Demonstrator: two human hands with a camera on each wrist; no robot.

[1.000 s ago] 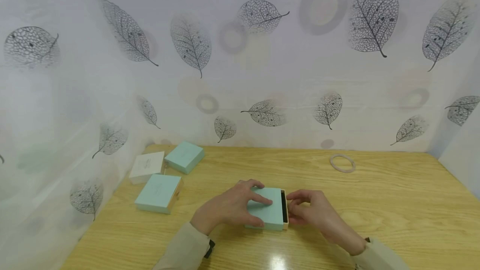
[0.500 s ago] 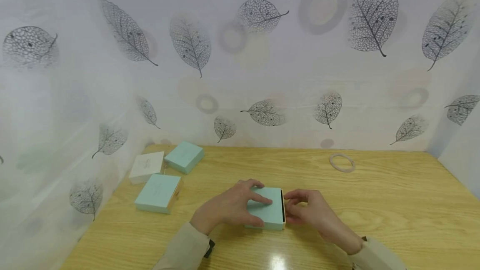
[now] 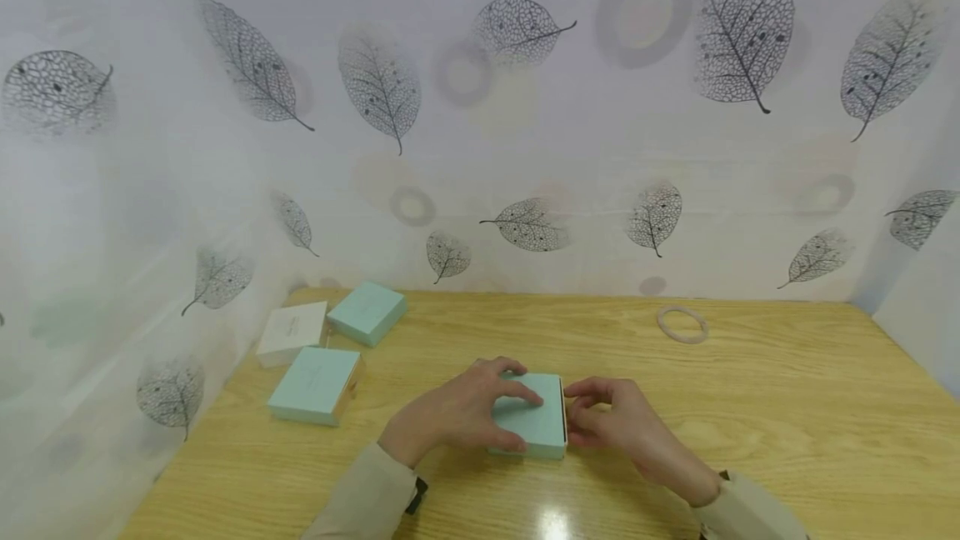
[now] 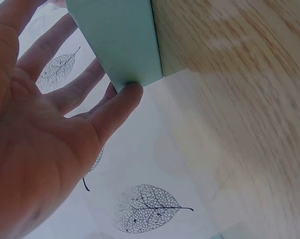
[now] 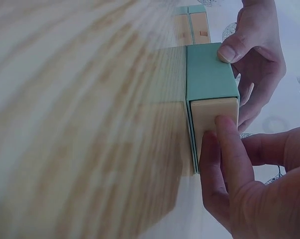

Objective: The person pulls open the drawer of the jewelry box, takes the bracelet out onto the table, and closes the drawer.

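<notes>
A mint-green drawer box (image 3: pixel 538 425) lies flat on the wooden table in front of me. My left hand (image 3: pixel 459 408) holds its sleeve, thumb on the near side and other fingers reaching over the top and far side. In the left wrist view, the thumb presses the corner of the green sleeve (image 4: pixel 117 42). Against the right end, the fingers of my right hand (image 3: pixel 633 433) touch the box. The right wrist view shows those fingertips on the cream front of the drawer (image 5: pixel 205 110), nearly level with the sleeve's edge. The drawer's inside is hidden.
At the back left lie a white box (image 3: pixel 292 332), a mint-green box (image 3: pixel 367 312) and another mint-green box (image 3: pixel 315 386) with a tan end. A pale ring (image 3: pixel 682 325) lies at the back right of the table (image 3: pixel 750 407). A leaf-print curtain (image 3: pixel 540 148) stands behind.
The drawer has slid left into the sleeve, and the dark gap at the right end has narrowed to a thin line. My right hand has followed it left; the left hand stays put.
</notes>
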